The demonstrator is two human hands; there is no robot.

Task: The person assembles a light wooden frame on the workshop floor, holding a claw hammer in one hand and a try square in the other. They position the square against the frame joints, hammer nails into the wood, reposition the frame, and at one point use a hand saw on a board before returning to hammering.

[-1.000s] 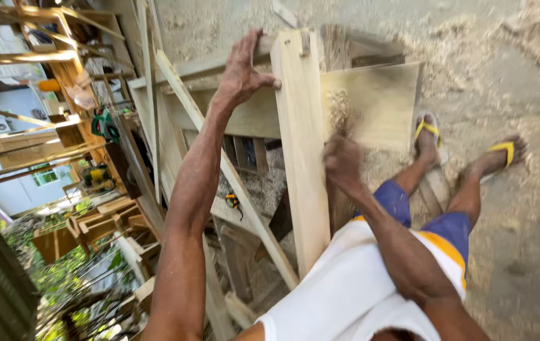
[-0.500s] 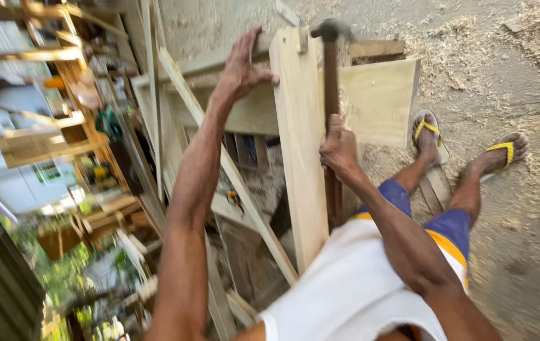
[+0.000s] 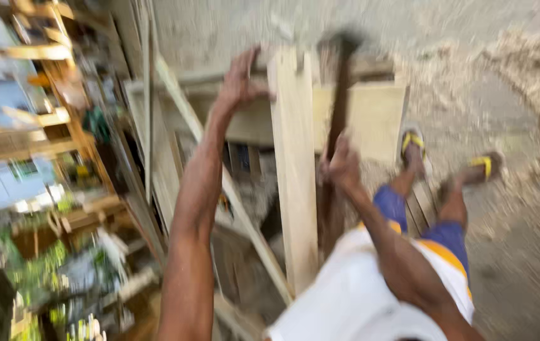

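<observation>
Soft daylight is washing in from the left (glaring there), while motion blur is smearing everything.
</observation>
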